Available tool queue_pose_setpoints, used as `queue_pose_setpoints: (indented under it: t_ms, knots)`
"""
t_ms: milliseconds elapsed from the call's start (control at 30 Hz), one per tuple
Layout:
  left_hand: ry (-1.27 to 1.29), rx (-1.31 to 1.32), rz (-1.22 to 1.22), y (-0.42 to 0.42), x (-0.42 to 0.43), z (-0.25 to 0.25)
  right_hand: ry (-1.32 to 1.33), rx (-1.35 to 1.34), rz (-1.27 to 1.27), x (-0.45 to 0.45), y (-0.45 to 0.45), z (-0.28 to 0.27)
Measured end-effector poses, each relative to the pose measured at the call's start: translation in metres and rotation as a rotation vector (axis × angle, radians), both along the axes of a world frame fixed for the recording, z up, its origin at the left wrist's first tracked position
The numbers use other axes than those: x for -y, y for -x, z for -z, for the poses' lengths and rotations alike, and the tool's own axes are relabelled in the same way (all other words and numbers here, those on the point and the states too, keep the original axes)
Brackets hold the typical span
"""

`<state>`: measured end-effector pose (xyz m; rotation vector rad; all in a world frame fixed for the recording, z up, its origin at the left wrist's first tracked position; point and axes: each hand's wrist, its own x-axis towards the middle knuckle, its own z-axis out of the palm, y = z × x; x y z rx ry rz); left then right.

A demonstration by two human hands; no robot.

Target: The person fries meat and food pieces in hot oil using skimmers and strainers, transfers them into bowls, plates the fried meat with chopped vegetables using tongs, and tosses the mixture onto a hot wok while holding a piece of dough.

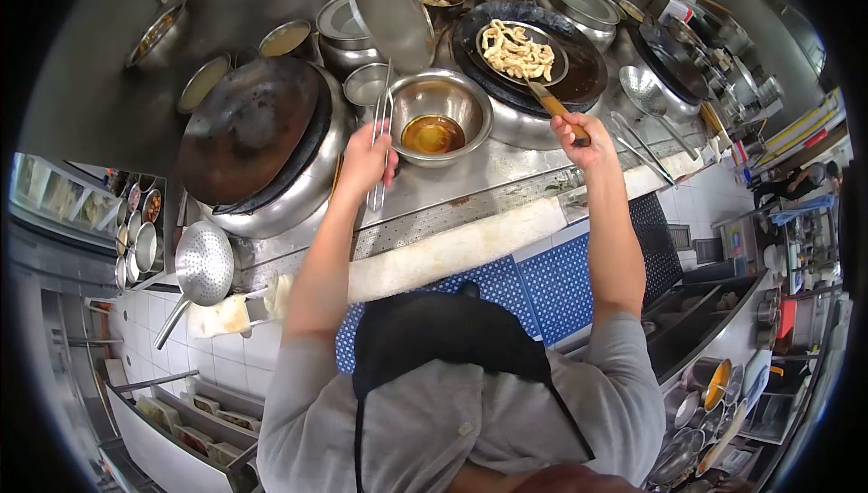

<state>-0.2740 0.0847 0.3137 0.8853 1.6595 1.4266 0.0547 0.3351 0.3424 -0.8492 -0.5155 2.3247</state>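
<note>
My left hand (366, 160) is closed around a pair of metal tongs (379, 187), beside a steel bowl (472, 100) with amber liquid (432, 135) in its bottom. My right hand (584, 139) grips the wooden handle of a round strainer (558, 52). Pale, cooked-looking strips (518, 50) lie on this strainer, above the dark wok (586, 73) on the right burner. A tilted round metal lid or pan (391, 16) stands behind the bowl, close to the tongs' upper end. I cannot tell whether the tongs touch it.
Another dark wok (244, 127) sits at the left. A perforated ladle (204, 264) hangs over the left front edge, and a second skimmer (643, 93) lies at the right. Several metal pots line the back. A folded white cloth (461, 244) runs along the counter's front.
</note>
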Motion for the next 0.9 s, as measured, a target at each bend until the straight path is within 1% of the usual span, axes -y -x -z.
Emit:
queue_pose_setpoints:
  t_ms: [67, 100, 167, 200, 233, 333, 367, 400, 467, 533, 600, 667, 800, 900]
  knots:
    - [0.057, -0.232, 0.011, 0.014, -0.043, -0.001, -0.027, 0.012, 0.008, 0.005, -0.005, -0.002]
    - [0.047, -0.476, -0.023, 0.024, -0.072, 0.009, -0.041, 0.019, 0.013, 0.006, -0.008, -0.003]
    - [0.133, -0.698, 0.003, 0.025, -0.102, 0.001, -0.043, 0.018, 0.030, 0.010, -0.010, -0.006]
    - [0.232, -0.675, 0.062, 0.016, -0.106, -0.027, -0.044, 0.018, 0.038, 0.012, -0.012, -0.007]
    - [0.331, -0.649, 0.117, 0.009, -0.108, -0.043, -0.046, 0.022, 0.044, 0.013, -0.014, -0.009]
    - [0.191, -0.915, 0.047, 0.026, -0.107, -0.028, -0.078, 0.035, 0.033, 0.014, -0.020, -0.011]
    - [0.019, -1.094, 0.000, 0.034, -0.105, -0.007, -0.103, 0.031, 0.018, 0.014, -0.023, -0.010]
    - [0.049, -0.906, -0.006, 0.030, -0.095, -0.009, -0.130, 0.025, 0.007, 0.016, -0.025, -0.010]
    - [0.103, -0.524, -0.012, 0.009, -0.063, -0.015, -0.211, 0.156, 0.036, 0.027, -0.024, -0.015]
    - [-0.010, -0.138, 0.033, -0.002, -0.031, -0.002, -0.290, 0.242, 0.054, 0.040, -0.020, -0.026]
    - [-0.064, 0.127, 0.038, -0.022, 0.006, 0.001, -0.356, 0.279, 0.043, 0.060, -0.016, -0.036]
    - [-0.011, 0.222, 0.023, -0.036, 0.034, 0.010, -0.420, 0.308, 0.009, 0.079, -0.010, -0.043]
    - [-0.022, 0.417, 0.094, -0.053, 0.061, 0.023, -0.517, 0.373, -0.057, 0.115, 0.001, -0.047]
    - [-0.061, 0.461, 0.170, -0.058, 0.067, 0.037, -0.621, 0.452, -0.047, 0.138, 0.025, -0.038]
